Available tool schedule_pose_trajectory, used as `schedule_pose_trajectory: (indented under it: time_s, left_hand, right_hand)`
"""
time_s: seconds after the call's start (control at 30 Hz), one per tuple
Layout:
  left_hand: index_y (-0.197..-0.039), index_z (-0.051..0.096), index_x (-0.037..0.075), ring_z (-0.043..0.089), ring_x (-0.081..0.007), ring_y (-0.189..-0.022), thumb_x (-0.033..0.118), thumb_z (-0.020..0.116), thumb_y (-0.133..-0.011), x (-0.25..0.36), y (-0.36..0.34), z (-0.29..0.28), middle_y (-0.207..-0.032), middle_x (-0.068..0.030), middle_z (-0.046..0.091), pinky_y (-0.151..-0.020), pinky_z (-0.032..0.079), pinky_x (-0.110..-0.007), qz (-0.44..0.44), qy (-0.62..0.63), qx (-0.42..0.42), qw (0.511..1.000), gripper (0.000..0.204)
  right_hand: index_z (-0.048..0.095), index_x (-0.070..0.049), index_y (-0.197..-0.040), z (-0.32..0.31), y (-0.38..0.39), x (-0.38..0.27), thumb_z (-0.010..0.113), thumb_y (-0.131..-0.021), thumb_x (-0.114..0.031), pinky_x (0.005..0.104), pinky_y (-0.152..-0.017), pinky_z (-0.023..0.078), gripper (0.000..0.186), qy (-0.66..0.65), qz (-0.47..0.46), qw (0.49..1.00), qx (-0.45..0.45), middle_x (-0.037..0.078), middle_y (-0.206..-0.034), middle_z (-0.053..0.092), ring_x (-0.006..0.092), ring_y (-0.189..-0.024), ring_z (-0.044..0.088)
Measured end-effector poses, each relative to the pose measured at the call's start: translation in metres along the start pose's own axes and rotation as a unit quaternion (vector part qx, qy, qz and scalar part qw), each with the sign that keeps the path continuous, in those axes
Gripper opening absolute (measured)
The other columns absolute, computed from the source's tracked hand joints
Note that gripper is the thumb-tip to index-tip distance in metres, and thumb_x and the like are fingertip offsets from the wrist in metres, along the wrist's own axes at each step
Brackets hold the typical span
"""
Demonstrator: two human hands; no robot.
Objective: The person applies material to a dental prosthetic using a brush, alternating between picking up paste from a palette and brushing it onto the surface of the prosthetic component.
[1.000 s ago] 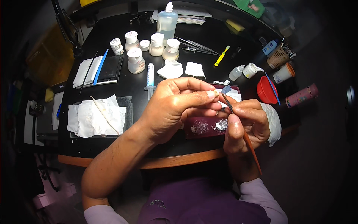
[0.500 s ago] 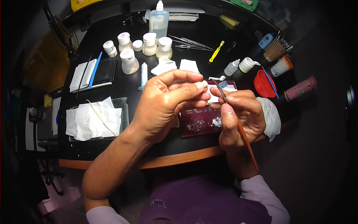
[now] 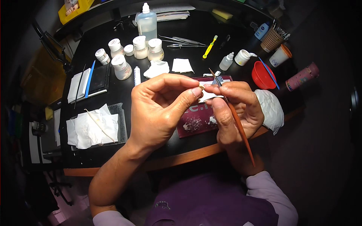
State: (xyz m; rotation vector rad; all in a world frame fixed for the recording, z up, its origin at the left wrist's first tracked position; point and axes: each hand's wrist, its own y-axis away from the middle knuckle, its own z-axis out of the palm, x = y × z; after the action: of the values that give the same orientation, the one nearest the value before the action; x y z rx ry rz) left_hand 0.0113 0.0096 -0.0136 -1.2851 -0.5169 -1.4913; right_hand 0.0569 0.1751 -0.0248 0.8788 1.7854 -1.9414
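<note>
Between the thumb and index finger of my left hand (image 3: 160, 113) is a small cream-coloured piece (image 3: 201, 87), partly hidden by the fingertips. My right hand (image 3: 245, 109) grips a wooden-handled brush (image 3: 239, 126), its dark tip angled up past the piece, and one of its fingertips reaches to the piece. Both hands are closed and nearly touching. Under them lies a maroon plate (image 3: 184, 130) with white powdery smears and a white pad. A crumpled white tissue (image 3: 270, 113) is just right of my right hand.
Jars (image 3: 121, 69), a large bottle (image 3: 147, 28), tweezers (image 3: 181, 44) and a yellow tool (image 3: 209, 47) sit behind. At right are a red bowl (image 3: 263, 79) and pink cylinder (image 3: 301, 77). At left are a paper-topped tray (image 3: 121, 128) and dark pad (image 3: 100, 75). The desk's wooden edge (image 3: 85, 171) runs along the front.
The brush tip has swung up from beside the piece to above it. My right hand has shifted closer to my left fingertips, and both hands sit a little further left in the picture.
</note>
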Motion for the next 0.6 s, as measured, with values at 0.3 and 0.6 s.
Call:
schedule_pose_trajectory:
  time_s: [0.3, 0.6]
  left_hand:
    - [-0.100, 0.074, -0.004, 0.072, -0.0122, -0.088, -0.004, 0.074, -0.088, 0.002, 0.002, 0.003, -0.095, -0.0108, 0.076, -0.082, 0.057, -0.025, 0.053, -0.048, 0.013, 0.997, 0.011]
    - [-0.095, 0.074, -0.004, 0.073, -0.0118, -0.084, -0.002, 0.077, -0.087, 0.010, 0.004, 0.002, -0.089, -0.0110, 0.076, -0.079, 0.058, -0.024, 0.026, -0.094, 0.047, 0.994, 0.009]
  right_hand:
    - [0.055, 0.001, -0.112, -0.003, 0.000, -0.005, 0.057, -0.095, 0.001, 0.0318, -0.082, 0.061, 0.018, -0.055, 0.035, 0.997, 0.029, 0.016, -0.107, 0.062, 0.0245, -0.100, 0.070]
    - [0.053, 0.001, -0.109, -0.011, 0.001, -0.011, 0.061, -0.094, 0.003, 0.0283, -0.082, 0.058, 0.017, -0.088, 0.092, 0.991, 0.032, 0.014, -0.099, 0.064, 0.0162, -0.090, 0.070]
